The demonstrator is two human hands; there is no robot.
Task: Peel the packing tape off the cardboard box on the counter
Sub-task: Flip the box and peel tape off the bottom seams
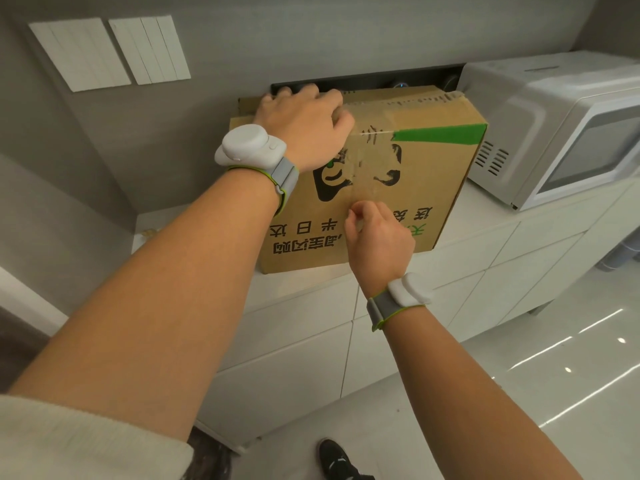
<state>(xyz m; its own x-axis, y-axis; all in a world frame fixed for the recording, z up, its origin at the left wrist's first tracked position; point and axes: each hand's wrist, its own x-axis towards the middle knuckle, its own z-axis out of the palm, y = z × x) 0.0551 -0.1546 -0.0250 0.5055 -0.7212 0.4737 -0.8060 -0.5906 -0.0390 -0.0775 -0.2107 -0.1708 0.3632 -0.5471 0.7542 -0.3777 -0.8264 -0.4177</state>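
**Tape peel, box on counter**

Head view: cardboard box stands mid-frame on the white counter, printed face toward the camera, microwave just beside it at right. Clear packing tape runs down the centre of the printed face. Left hand grips the box's top edge, fingers curled over it. Right hand, lower centre, pinches the tape's lower end between thumb and fingers.

A white puck-shaped device on a grey, green-edged strap is worn on each wrist. A cream sleeve is pushed up; a black shoe is worn.
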